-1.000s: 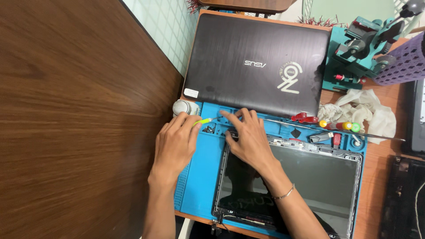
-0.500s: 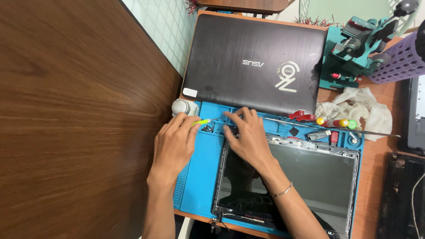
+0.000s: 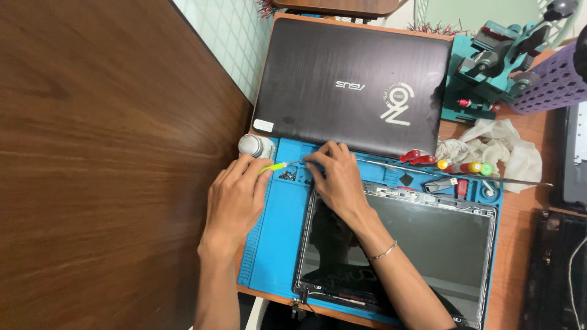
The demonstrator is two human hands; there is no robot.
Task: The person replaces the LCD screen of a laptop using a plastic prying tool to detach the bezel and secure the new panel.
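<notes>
Gripping yellow-green screwdriver (image 3: 276, 166), white label (image 3: 263, 125) on laptop lid (image 3: 351, 85)

Your hands barely moved

Your right hand (image 3: 336, 180) slid a tiny bit left along the blue mat (image 3: 275, 244), and its fingertips now sit closer to the little pile of screws (image 3: 287, 175). Your left hand (image 3: 235, 198) tipped the green-handled screwdriver (image 3: 275, 166) so its tip points toward those fingertips.

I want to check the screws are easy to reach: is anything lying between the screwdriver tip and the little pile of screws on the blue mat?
Nothing visible does. The left hand holds the green-handled screwdriver, its tip just above the screws; the right hand sits beside them.
</notes>
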